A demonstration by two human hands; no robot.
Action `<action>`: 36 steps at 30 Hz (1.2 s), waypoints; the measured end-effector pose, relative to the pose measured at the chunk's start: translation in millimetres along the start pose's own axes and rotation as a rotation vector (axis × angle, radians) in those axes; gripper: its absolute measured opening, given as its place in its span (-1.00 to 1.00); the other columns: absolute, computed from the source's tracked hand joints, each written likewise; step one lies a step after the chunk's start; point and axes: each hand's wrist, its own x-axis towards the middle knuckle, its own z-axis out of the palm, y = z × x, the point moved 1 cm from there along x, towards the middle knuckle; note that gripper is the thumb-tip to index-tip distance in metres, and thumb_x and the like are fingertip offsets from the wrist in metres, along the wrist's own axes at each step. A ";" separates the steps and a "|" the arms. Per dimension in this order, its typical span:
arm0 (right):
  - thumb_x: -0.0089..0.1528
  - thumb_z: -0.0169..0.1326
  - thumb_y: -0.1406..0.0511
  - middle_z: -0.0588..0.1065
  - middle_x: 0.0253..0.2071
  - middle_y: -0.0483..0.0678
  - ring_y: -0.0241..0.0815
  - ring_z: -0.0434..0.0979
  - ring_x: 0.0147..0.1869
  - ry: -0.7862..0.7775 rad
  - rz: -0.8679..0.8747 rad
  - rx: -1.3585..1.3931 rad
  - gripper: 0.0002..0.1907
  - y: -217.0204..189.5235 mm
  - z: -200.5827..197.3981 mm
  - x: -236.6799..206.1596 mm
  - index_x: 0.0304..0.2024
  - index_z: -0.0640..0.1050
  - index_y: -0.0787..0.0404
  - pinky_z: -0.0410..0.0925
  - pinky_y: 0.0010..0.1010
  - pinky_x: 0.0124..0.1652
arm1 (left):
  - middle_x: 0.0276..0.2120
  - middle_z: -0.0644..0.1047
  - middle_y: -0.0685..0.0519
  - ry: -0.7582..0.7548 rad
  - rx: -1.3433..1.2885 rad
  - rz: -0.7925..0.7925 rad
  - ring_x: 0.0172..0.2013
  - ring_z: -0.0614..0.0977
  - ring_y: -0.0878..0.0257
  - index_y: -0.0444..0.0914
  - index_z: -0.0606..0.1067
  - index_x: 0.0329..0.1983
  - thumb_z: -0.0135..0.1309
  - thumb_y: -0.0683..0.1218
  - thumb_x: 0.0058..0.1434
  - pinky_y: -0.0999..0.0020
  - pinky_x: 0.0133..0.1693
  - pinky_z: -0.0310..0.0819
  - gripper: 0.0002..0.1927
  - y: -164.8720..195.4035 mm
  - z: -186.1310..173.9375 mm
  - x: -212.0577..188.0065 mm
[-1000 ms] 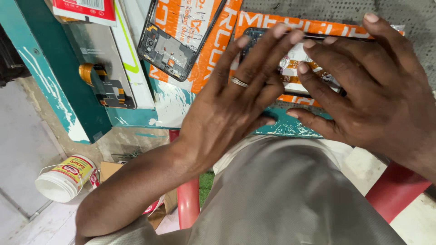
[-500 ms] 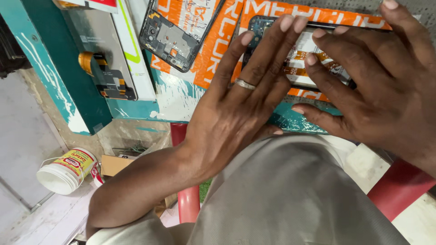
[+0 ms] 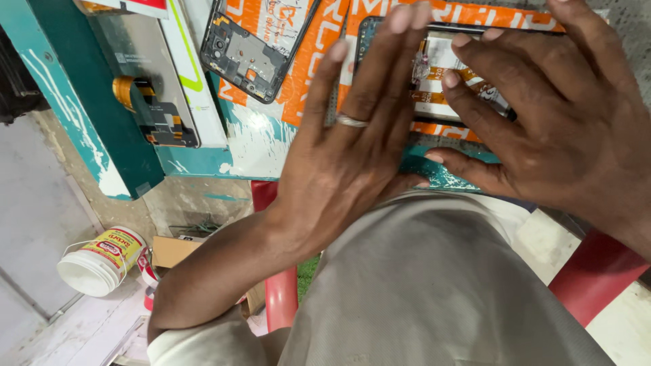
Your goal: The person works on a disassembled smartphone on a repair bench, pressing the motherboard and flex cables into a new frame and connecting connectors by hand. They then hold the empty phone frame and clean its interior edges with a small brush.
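Your left hand [image 3: 346, 156] and right hand [image 3: 542, 129] lie flat with fingers spread, holding nothing, pressing the open phone [image 3: 434, 74] on the far right of the surface [image 3: 258, 146], so push down softly and evenly, keeping it from sliding.

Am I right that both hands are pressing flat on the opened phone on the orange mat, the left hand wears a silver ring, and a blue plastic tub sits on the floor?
Not quite. The head view shows a white plastic tub with a yellow label, not a blue one. The rest holds: the left hand with its silver ring and the right hand both press flat on the opened phone on the orange mat.
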 end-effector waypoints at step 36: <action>0.16 0.25 -0.08 0.52 0.17 0.05 0.04 0.52 0.20 0.000 0.011 0.112 -0.39 7.8 5.3 -3.4 -0.03 0.70 0.29 0.20 0.11 0.37 | 0.51 0.01 -0.33 0.057 -0.453 -0.172 0.51 -0.07 -0.28 -0.23 0.42 0.50 0.09 0.63 0.15 -0.45 0.42 -0.36 0.11 -13.9 22.4 -9.2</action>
